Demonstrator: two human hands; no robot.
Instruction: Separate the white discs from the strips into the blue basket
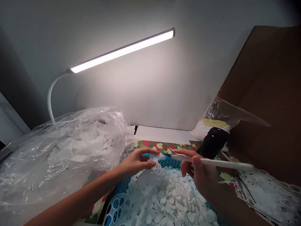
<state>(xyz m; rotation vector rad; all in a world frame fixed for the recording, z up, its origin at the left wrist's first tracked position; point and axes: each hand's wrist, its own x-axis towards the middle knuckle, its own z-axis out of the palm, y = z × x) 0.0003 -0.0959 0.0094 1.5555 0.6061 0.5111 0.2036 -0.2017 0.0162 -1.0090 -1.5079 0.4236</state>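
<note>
Left hand [138, 161] fingers pinch the punched sheet [156, 175] over blue basket [174, 163] full of white discs [174, 201], right hand [199, 177] fingers closed round white stick [218, 163] just beside it.

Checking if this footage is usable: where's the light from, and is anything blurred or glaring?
Head view: the lamp bar, blown out, is the only bright source; corners go dark; the white stick in the right hand smears at its far end; the plastic bag glints; the left hand on the white sheet looks sharp.
</note>
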